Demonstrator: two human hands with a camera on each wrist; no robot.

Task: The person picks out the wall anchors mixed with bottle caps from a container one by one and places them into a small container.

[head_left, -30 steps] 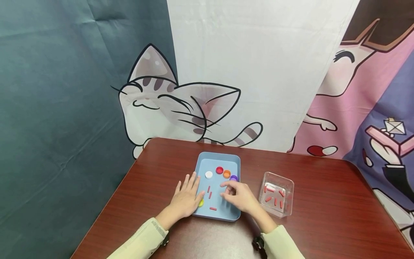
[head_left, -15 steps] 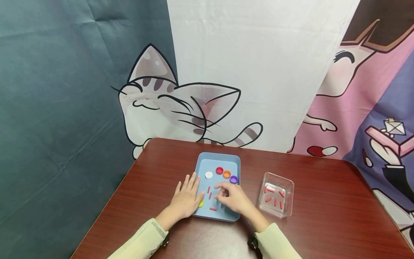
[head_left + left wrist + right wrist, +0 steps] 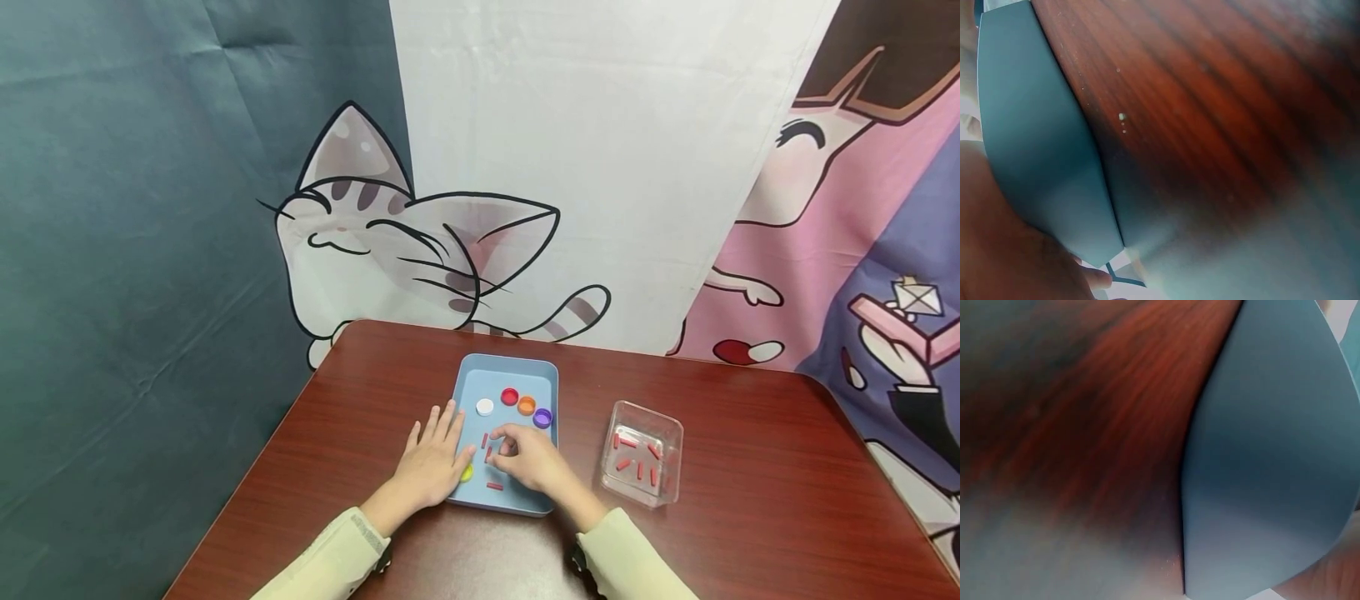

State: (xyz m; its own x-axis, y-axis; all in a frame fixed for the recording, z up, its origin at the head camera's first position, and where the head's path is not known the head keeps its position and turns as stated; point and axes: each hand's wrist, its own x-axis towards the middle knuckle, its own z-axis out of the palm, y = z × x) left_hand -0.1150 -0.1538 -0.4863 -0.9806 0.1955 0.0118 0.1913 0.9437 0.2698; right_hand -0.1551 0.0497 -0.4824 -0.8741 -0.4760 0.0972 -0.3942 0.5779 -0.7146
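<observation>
A blue tray (image 3: 480,375) lies on the table; its outer wall (image 3: 1041,119) fills much of the left wrist view. My left hand (image 3: 431,468) rests with spread fingers over the tray's left edge, thumb beside a yellow cap (image 3: 467,472). Over the tray's lower middle is my right hand (image 3: 528,460), thumb and index finger bent and apart, their tips close to a short red stick (image 3: 488,455). A second red stick (image 3: 484,440) lies just beyond it, and a third red stick (image 3: 495,486) lies crosswise nearer the front. The right wrist view shows mostly the tray's outer side.
In the tray's far half lie a white cap (image 3: 485,407), a red cap (image 3: 509,397), an orange cap (image 3: 527,406) and a purple cap (image 3: 542,418). A clear plastic box (image 3: 613,417) holding several red sticks stands right of the tray. Printed cloth hangs behind the table.
My right hand has moved left across the tray, from near the purple cap to the red sticks, uncovering that cap. The left hand has stayed in place.
</observation>
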